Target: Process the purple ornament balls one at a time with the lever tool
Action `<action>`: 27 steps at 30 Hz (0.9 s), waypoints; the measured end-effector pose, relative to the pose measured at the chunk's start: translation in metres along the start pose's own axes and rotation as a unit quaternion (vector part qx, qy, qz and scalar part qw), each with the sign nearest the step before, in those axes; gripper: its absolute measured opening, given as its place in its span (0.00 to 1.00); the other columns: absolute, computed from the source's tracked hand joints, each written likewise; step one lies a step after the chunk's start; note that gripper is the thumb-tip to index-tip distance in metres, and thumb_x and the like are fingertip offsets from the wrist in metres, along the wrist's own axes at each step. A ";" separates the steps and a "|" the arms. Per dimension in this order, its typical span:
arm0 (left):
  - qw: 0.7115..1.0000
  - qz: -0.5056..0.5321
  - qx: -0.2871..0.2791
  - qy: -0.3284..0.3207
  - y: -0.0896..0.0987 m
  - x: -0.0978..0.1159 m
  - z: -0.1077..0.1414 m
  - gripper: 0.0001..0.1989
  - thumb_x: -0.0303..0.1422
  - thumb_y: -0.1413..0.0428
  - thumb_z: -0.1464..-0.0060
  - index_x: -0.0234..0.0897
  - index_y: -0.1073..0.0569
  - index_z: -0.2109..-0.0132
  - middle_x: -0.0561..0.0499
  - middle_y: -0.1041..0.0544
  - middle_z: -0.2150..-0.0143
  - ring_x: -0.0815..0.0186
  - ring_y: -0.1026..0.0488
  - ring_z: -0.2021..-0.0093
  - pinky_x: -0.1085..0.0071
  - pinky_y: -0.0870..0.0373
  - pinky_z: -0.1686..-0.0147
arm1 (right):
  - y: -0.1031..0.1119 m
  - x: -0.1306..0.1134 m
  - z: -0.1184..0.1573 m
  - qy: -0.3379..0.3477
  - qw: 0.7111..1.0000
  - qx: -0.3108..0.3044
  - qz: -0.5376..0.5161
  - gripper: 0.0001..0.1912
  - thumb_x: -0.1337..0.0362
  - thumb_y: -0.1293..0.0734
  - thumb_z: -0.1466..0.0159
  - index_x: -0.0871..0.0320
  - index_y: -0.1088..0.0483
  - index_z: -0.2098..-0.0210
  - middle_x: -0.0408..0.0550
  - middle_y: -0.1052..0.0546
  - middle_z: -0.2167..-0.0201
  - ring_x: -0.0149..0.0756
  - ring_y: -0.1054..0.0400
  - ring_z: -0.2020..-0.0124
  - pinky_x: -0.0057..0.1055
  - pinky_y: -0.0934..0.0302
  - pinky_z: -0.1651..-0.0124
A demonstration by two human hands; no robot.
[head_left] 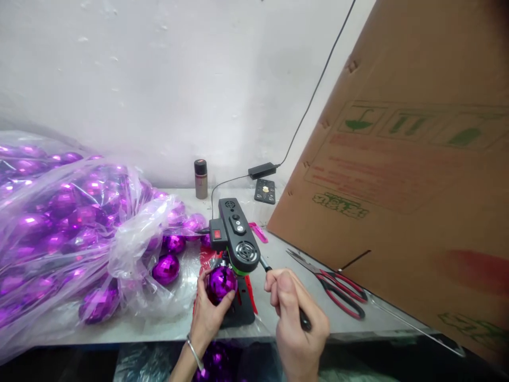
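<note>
My left hand (209, 313) is wrapped round a shiny purple faceted ball (221, 283), with a bracelet on the wrist. The ball sits beneath the chuck of a small black bench drill press (238, 233); I cannot make out whether a bit touches it. In my right hand (296, 313) is the drill press lever (304, 320), its black handle end poking out of the fist. The machine's black base (242, 310) lies partly hidden under the ball and left hand, with red material around it.
Left, a clear plastic bag (137, 239) bulges with purple balls; several lie loose beside it. Scissors (338, 286) rest at right against a leaning cardboard box (382, 159). Behind stand a spray-can-like bottle (201, 180), a power adapter (261, 170) and a dark patterned flat object (264, 191).
</note>
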State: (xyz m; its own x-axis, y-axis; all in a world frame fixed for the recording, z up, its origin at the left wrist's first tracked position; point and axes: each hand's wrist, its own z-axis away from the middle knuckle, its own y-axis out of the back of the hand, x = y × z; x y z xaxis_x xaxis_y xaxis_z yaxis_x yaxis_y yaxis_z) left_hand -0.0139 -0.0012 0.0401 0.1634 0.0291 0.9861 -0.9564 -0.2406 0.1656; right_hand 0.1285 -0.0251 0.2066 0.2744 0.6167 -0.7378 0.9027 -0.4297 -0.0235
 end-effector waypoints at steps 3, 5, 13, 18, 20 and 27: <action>0.996 -0.075 -0.009 -0.040 -0.004 -0.011 0.009 0.40 0.47 0.29 0.50 0.40 0.32 0.34 0.35 0.19 0.36 0.40 0.19 0.34 0.40 0.24 0.33 | 0.002 0.002 0.003 0.009 1.000 -0.009 -0.002 0.24 0.63 0.38 0.18 0.54 0.36 0.73 0.40 0.32 0.76 0.29 0.34 0.75 0.27 0.46 0.75; 0.993 -0.089 -0.008 -0.071 -0.005 -0.019 0.014 0.39 0.44 0.29 0.51 0.39 0.31 0.35 0.34 0.20 0.34 0.38 0.20 0.33 0.37 0.25 0.31 | 0.003 0.003 0.004 0.013 1.000 -0.014 -0.003 0.23 0.65 0.38 0.18 0.54 0.36 0.72 0.40 0.31 0.76 0.29 0.34 0.75 0.27 0.45 0.75; 0.990 -0.095 -0.052 -0.093 -0.005 -0.021 0.010 0.39 0.41 0.27 0.53 0.39 0.27 0.35 0.36 0.19 0.35 0.38 0.20 0.33 0.36 0.25 0.31 | 0.006 0.003 0.007 0.024 0.999 -0.027 -0.001 0.21 0.68 0.40 0.18 0.54 0.36 0.70 0.41 0.30 0.74 0.29 0.32 0.72 0.25 0.42 0.73; 0.989 -0.092 -0.088 -0.072 -0.010 -0.012 -0.006 0.40 0.42 0.28 0.55 0.38 0.27 0.36 0.37 0.18 0.38 0.40 0.19 0.35 0.38 0.23 0.32 | 0.007 0.006 0.010 0.029 0.999 -0.022 0.001 0.20 0.70 0.40 0.19 0.54 0.35 0.69 0.41 0.30 0.73 0.29 0.32 0.73 0.27 0.43 0.74; 0.989 -0.086 -0.097 -0.070 -0.013 -0.014 -0.009 0.41 0.42 0.27 0.58 0.38 0.28 0.36 0.37 0.17 0.39 0.41 0.18 0.37 0.39 0.22 0.34 | 0.007 0.010 0.014 0.039 0.999 -0.016 -0.004 0.20 0.71 0.40 0.19 0.54 0.35 0.69 0.42 0.30 0.74 0.30 0.32 0.73 0.28 0.44 0.74; 0.993 -0.073 -0.065 -0.061 -0.022 -0.031 -0.006 0.42 0.40 0.26 0.63 0.39 0.27 0.39 0.39 0.17 0.43 0.42 0.16 0.43 0.39 0.19 0.38 | 0.006 0.035 0.035 0.075 0.997 0.016 -0.010 0.21 0.70 0.40 0.19 0.54 0.34 0.71 0.40 0.31 0.77 0.32 0.31 0.74 0.30 0.40 0.71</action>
State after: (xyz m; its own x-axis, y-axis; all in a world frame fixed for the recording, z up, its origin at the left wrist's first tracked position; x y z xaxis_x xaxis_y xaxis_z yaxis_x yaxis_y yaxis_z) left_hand 0.0009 0.0096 0.0056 0.3239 -0.0651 0.9439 -0.9419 -0.1156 0.3152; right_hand 0.1323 -0.0293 0.1572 0.3046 0.7165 -0.6276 0.8981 -0.4355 -0.0613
